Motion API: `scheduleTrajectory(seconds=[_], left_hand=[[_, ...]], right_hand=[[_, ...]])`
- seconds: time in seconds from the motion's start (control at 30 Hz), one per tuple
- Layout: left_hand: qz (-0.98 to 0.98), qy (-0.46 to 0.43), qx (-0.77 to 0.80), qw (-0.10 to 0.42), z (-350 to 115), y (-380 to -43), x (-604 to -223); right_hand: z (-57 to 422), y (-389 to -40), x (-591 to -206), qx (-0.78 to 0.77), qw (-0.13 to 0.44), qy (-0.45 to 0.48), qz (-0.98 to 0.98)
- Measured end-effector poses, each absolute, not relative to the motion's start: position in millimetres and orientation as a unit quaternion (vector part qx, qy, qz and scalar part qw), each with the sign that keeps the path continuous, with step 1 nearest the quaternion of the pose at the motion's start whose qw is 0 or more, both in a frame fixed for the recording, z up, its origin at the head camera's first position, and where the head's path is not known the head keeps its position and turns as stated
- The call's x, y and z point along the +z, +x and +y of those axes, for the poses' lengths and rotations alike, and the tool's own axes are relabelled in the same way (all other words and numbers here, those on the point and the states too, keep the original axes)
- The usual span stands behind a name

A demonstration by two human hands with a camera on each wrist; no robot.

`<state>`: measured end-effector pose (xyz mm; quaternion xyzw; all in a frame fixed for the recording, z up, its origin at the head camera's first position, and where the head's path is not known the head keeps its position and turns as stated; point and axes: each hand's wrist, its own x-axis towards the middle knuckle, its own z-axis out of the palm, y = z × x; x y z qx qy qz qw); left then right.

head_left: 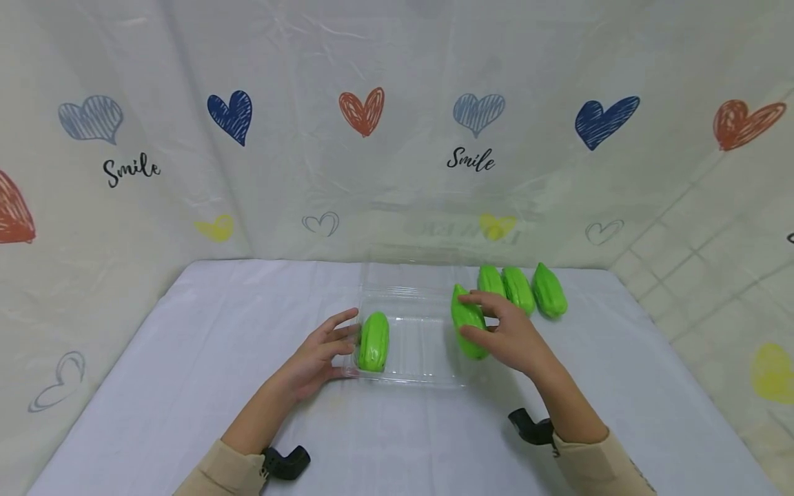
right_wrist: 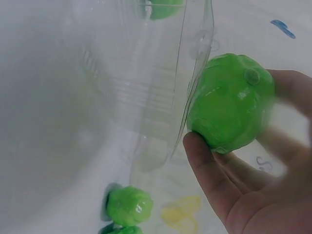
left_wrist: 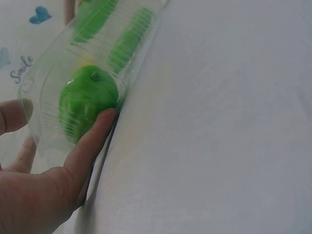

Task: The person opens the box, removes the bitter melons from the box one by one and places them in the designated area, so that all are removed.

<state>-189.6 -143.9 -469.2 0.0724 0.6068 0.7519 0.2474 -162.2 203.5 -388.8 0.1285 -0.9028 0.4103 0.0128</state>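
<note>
A clear plastic box (head_left: pixel 422 377) stands on the table with its lid raised at the back. Inside, along the left wall, lies a green ridged gourd (head_left: pixel 374 342). My left hand (head_left: pixel 319 362) holds the box at its left side, the thumb (left_wrist: pixel 95 139) against the plastic and the other fingers spread around the corner. Between thumb and fingers, my right hand (head_left: pixel 511 334) grips another green gourd (head_left: pixel 466 322) at the box's right wall. In the right wrist view this held gourd (right_wrist: pixel 231 102) shows its stem stub and overlaps the clear wall's edge.
Behind and right of my right hand, three more green gourds, one of them the rightmost gourd (head_left: pixel 549 292), lie near the table's back edge. A white cloth (head_left: pixel 205 358) covers the table. A curtain (head_left: pixel 409 179) printed with hearts hangs directly behind it.
</note>
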Motion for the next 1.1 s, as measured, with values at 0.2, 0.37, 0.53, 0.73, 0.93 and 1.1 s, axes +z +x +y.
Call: scheduleTrajectory(seconds=[0.2, 0.37, 0.53, 0.73, 0.93, 1.1], left_hand=[[0.607, 0.073, 0.752, 0.247, -145, -189, -469], [0.606, 0.072, 0.753, 0.248, -144, -189, -468], [0.607, 0.073, 0.751, 0.249, -144, -189, -468], [0.606, 0.076, 0.752, 0.249, -144, -189, -467], [0.605, 0.079, 0.751, 0.250, -145, -190, -468], [0.608, 0.075, 0.750, 0.248, -145, -190, -470]], right_hand=[[212, -160, -388, 0.406, 0.017, 0.122, -0.905], [219, -159, -389, 0.401, 0.021, 0.118, -0.908], [225, -158, -390, 0.400, 0.023, 0.111, -0.910], [232, -155, -391, 0.390, 0.029, 0.101, -0.915], [240, -155, -394, 0.380, 0.041, 0.093, -0.920], [244, -154, -395, 0.377, 0.041, 0.080, -0.922]])
